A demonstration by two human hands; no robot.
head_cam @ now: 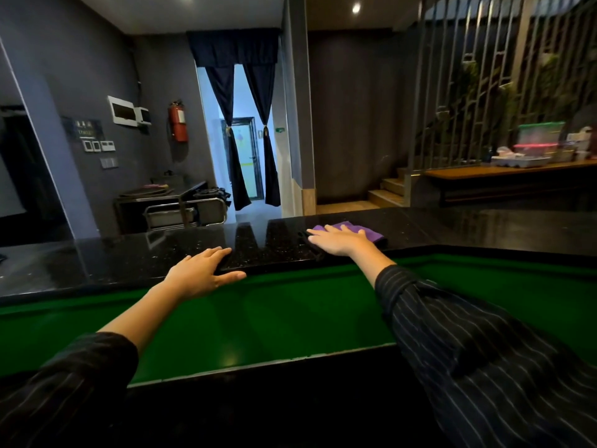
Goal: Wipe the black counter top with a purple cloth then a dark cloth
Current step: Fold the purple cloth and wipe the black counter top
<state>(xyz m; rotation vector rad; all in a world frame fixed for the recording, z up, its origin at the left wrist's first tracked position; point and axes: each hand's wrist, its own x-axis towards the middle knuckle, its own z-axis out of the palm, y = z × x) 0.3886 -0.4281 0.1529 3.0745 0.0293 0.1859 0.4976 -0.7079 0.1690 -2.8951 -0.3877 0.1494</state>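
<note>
The black speckled counter top [274, 240] runs across the view beyond a green lower surface [258, 318]. A purple cloth [371, 232] lies on the counter right of centre. My right hand [339, 240] lies flat on the cloth with fingers spread, pressing it down. A dark cloth [310, 246] seems to stick out from under the hand's left side, though it is hard to tell against the black stone. My left hand [200, 273] rests on the counter's near edge, fingers on top and thumb along the front, holding nothing.
The counter continues far left [64, 263] and right [517, 227]. Beyond it are a steel trolley [184, 211], a curtained doorway [245, 150], steps [387, 192] and a wooden bench with plastic boxes [536, 147].
</note>
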